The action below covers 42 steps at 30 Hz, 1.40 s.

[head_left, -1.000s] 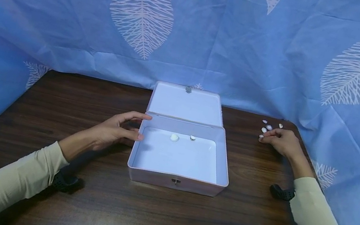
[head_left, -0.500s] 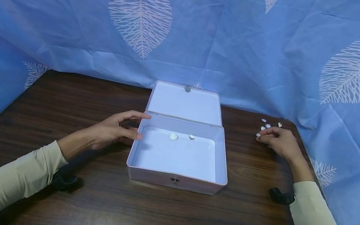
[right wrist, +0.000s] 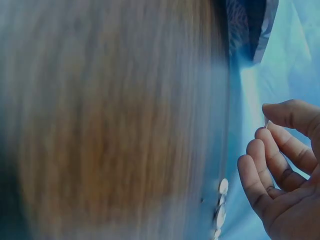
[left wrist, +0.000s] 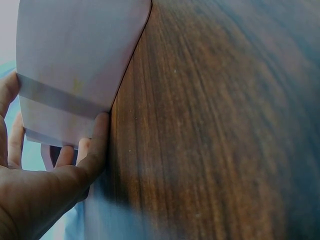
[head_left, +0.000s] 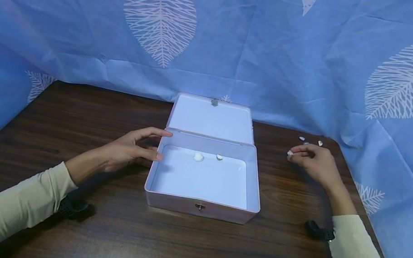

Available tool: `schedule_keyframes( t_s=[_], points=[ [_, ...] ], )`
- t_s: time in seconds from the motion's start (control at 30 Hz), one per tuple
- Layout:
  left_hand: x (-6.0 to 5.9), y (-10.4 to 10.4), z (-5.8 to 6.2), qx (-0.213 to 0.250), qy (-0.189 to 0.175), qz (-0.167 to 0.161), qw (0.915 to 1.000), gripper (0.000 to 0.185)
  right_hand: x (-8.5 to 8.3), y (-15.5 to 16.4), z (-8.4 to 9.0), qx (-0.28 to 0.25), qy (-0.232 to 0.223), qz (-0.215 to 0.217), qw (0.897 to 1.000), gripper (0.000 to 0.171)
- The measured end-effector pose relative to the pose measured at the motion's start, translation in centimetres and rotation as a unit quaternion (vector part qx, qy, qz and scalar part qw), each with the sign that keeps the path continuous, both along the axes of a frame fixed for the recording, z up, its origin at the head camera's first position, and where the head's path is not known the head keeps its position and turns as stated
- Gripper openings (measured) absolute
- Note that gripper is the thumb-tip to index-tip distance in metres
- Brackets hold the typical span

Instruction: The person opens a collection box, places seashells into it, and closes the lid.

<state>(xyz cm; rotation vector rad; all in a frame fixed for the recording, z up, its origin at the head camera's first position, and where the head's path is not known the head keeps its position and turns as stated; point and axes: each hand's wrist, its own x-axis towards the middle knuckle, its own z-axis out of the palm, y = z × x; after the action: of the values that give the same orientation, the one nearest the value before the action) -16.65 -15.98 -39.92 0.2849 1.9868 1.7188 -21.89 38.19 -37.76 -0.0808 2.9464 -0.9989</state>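
Note:
My right hand (head_left: 318, 165) pinches a small white shell (head_left: 289, 153) between thumb and fingertips; in the right wrist view its thin edge pokes out of the pinch. Several more shells (right wrist: 220, 216) lie on the table behind that hand, partly hidden by it in the head view. A pale tin box (head_left: 176, 204) stands mid-table with its lid (head_left: 212, 118) tipped back. Inside lie two shells, a rounder one (head_left: 198, 157) and a smaller one (head_left: 219, 157). My left hand (head_left: 128, 148) rests against the box's left side, thumb and index fingertips at the rim.
Dark wood table (head_left: 185, 250) lies under everything. A blue curtain (head_left: 224, 49) with white leaf prints hangs along the back and sides. The box's front carries a small metal latch (head_left: 199, 206). Dark bands hang at both wrists.
My right hand has lifted slightly and moved left, away from the other shells, carrying the pinched shell. The left hand and the box have stayed in place.

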Motion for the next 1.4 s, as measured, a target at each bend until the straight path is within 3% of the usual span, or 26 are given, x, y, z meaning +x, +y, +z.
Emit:
schedule_keyframes(
  t_s=[0.5, 0.77, 1.4],
  points=[
    [0.1, 0.0, -0.1, 0.006, -0.008, 0.001, 0.9999, 0.079, 2.6, -4.4, 1.2, -0.035, 0.033, 0.040, 0.998, 0.032],
    [0.1, 0.0, -0.1, 0.004, -0.005, 0.003, 1.0000, 0.078, 3.8, -6.5, 2.3, -0.086, 0.065, 0.065, 0.992, 0.030],
    [0.0, -0.1, -0.2, 0.010, 0.000, -0.002, 0.9999, 0.079, 5.5, -10.6, 3.2, -0.149, 0.048, 0.091, 0.983, 0.029]
  ],
)
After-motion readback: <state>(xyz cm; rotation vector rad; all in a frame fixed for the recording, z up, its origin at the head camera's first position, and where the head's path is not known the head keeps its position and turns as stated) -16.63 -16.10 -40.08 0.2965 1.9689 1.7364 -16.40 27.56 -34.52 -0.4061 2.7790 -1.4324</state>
